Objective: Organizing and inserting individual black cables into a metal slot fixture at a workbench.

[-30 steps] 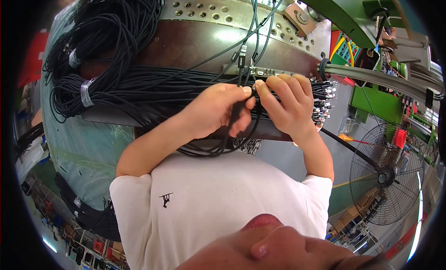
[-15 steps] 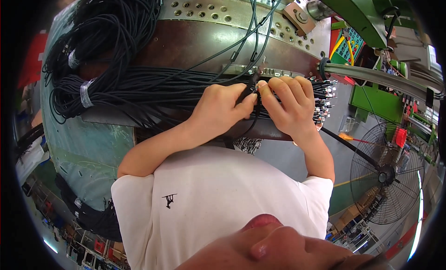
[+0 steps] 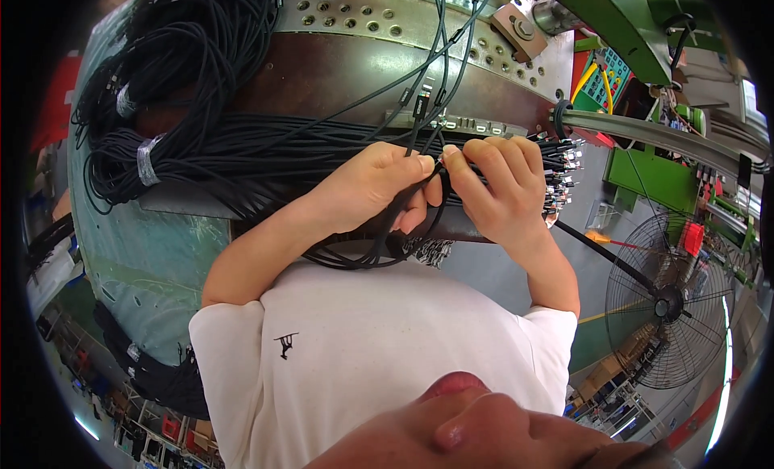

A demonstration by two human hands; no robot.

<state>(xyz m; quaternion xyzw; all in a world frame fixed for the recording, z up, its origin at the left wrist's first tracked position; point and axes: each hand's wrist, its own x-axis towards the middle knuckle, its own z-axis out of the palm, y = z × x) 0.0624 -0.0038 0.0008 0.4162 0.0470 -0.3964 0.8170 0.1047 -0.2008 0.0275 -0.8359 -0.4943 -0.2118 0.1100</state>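
Now your left hand has turned, thumb clamping the black cable against its fingers, and the connector shows clearly at 12 o'clock; your right hand, at 3 o'clock, has fingertips together, contents hidden.

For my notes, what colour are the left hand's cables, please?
The cables are black, clearest in the head view.

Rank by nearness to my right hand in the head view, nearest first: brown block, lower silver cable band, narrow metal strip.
1. Narrow metal strip, just beyond the right hand.
2. Brown block, farther beyond, upper right.
3. Lower silver cable band, far left.
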